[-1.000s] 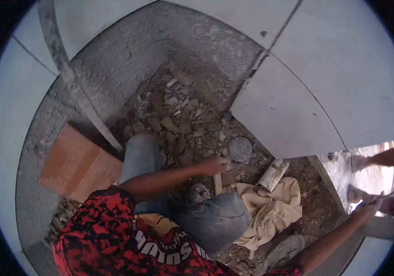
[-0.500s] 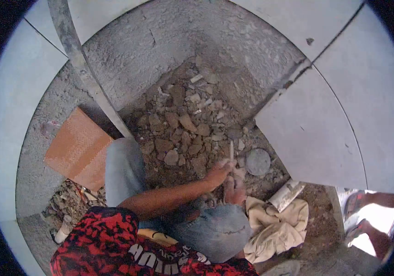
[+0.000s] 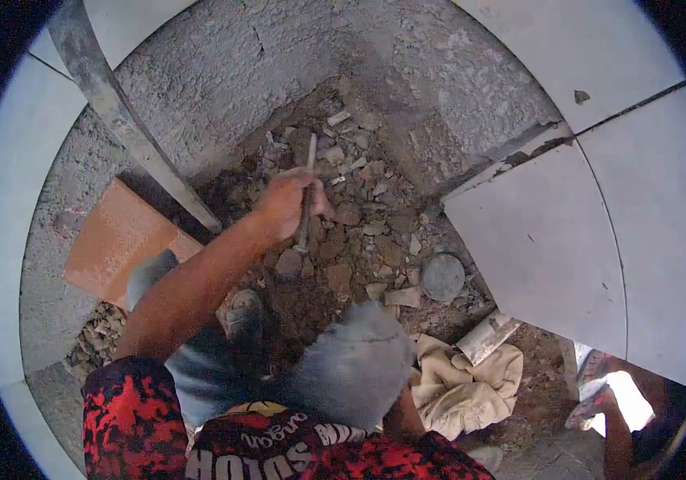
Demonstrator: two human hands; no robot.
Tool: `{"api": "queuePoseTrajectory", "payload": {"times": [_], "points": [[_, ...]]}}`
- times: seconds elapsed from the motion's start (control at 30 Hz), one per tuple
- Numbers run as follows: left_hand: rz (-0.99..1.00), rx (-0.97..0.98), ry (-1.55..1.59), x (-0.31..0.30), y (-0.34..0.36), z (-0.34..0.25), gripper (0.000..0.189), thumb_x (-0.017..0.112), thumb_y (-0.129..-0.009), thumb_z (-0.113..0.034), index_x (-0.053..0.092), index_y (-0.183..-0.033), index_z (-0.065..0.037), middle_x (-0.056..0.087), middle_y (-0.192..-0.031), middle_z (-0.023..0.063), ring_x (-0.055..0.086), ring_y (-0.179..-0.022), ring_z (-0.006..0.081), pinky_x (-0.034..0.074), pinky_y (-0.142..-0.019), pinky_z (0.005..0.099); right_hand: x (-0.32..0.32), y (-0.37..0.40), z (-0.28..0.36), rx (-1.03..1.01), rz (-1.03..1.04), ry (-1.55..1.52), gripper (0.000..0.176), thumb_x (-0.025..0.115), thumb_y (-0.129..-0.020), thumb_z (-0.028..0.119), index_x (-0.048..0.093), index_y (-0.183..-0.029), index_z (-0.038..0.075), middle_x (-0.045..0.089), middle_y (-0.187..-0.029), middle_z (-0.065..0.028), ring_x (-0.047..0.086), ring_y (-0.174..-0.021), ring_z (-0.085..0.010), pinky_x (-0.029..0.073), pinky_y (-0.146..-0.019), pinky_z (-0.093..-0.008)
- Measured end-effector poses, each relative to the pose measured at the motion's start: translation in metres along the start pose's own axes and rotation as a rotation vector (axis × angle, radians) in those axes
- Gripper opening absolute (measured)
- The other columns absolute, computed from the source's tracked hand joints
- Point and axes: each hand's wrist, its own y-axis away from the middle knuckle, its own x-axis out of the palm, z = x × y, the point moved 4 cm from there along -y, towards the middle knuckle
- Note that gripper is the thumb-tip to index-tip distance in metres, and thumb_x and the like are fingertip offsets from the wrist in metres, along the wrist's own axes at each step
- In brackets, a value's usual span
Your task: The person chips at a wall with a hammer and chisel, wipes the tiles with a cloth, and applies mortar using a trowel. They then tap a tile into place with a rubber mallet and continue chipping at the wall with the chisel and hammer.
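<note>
My left hand (image 3: 293, 202) is stretched out over the rubble, fingers wrapped round a thin, pale rod (image 3: 312, 152). The rod's upper end points toward the far corner, and its lower end comes out below the fist, close over the stones. Broken stones and earth (image 3: 343, 276) lie around and under this hand. Of my right arm, only a bit of forearm (image 3: 404, 418) shows beside my right knee (image 3: 359, 360); the hand itself is hidden.
A round grey disc (image 3: 443, 277) lies right of the rubble, near a white pipe piece (image 3: 487, 338) and a beige cloth (image 3: 471, 388). An orange brick block (image 3: 123, 240) and a long curved strip (image 3: 131, 120) are at left. White tiles (image 3: 535, 216) edge the pit; another person's foot (image 3: 587, 404) shows lower right.
My left hand has moved left and farther out with the rod. My right hand, beside it before, has drawn back out of sight. The camera view has shifted slightly.
</note>
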Motion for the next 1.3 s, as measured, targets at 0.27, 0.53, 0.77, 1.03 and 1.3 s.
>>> {"api": "queuePoseTrajectory", "payload": {"times": [0.27,0.53,0.77,1.03,1.3], "points": [[-0.086,-0.09,0.407,-0.022,-0.033,-0.021,0.02,0.035,-0.09,-0.014,0.048,-0.088,0.001,0.053,-0.075,0.008,0.052,-0.058,0.0149,0.046,-0.045,0.0223,-0.085,-0.11,0.159,-0.437,-0.094,0.035,0.045,0.051,-0.081,0.028,0.042,-0.118,0.004,0.05,-0.106,-0.0204,0.05,-0.093,-0.0383,0.041,-0.079,-0.0437],[-0.069,-0.071,0.526,-0.04,-0.079,-0.007,0.02,0.037,-0.088,-0.015,0.049,-0.085,0.001,0.054,-0.073,0.0082,0.053,-0.059,0.0154,0.043,-0.044,0.022,-0.094,-0.224,0.27,-0.632,-0.181,0.569,0.049,0.054,-0.079,0.032,0.04,-0.114,0.0,0.055,-0.089,-0.0226,0.056,-0.082,-0.0367,0.045,-0.069,-0.0425],[-0.071,-0.071,0.674,-0.03,-0.082,-0.014,0.017,0.04,-0.087,-0.016,0.049,-0.088,-0.002,0.056,-0.073,0.0065,0.053,-0.057,0.0167,0.042,-0.045,0.0245,-0.063,-0.241,0.255,-0.473,-0.074,0.789,0.041,0.052,-0.08,0.028,0.041,-0.108,0.001,0.058,-0.069,-0.0177,0.058,-0.065,-0.0355,0.046,-0.056,-0.0438],[-0.093,-0.099,0.715,-0.037,-0.09,-0.015,0.016,0.037,-0.089,-0.014,0.045,-0.1,-0.005,0.054,-0.081,0.0081,0.051,-0.058,0.0184,0.036,-0.046,0.028,-0.064,-0.292,0.248,-0.295,0.026,0.863,0.031,0.054,-0.075,0.017,0.044,-0.1,0.001,0.055,-0.085,-0.0234,0.057,-0.078,-0.0345,0.043,-0.067,-0.0481],[-0.1,-0.161,0.628,-0.035,-0.07,-0.016,0.021,0.04,-0.09,-0.02,0.044,-0.105,-0.006,0.054,-0.084,0.0058,0.054,-0.064,0.0194,0.037,-0.051,0.029,-0.091,-0.302,0.249,-0.26,-0.07,0.668,0.037,0.052,-0.079,0.025,0.041,-0.105,0.001,0.056,-0.082,-0.024,0.054,-0.078,-0.0408,0.042,-0.068,-0.0479]]}}
